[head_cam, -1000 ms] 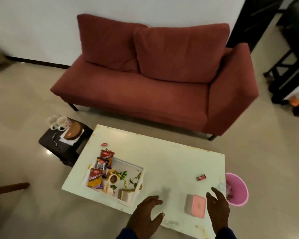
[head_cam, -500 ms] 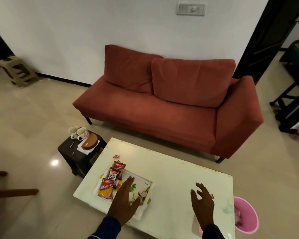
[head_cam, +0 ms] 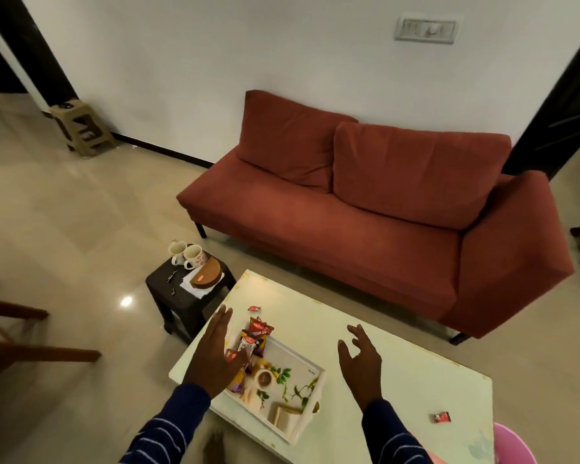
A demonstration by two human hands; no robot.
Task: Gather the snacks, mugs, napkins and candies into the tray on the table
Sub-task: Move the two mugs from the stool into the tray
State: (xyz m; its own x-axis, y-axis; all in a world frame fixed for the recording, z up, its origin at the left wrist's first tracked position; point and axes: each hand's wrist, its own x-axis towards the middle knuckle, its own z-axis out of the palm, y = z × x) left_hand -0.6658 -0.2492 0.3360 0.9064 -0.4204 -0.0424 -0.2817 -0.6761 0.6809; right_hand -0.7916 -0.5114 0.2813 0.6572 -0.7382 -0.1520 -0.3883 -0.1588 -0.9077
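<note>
Home living rm: sofa [head_cam: 365, 209], coffee table [head_cam: 399, 390].

The left hand [head_cam: 215, 354] is stretching forward, palm down and fingers together, over the left end of the tray [head_cam: 310, 390], holding nothing. The right hand [head_cam: 360, 361] is hovering just right of the tray, fingers loosely spread and empty. Both forearms are wearing dark striped sleeves.

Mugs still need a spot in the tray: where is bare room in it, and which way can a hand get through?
In the tray, bare floor lies between the small cup and the right rim, above the napkins. The left side is crowded with snack packets under the left hand. The table is bare right of the right hand, up to the candy.
</note>
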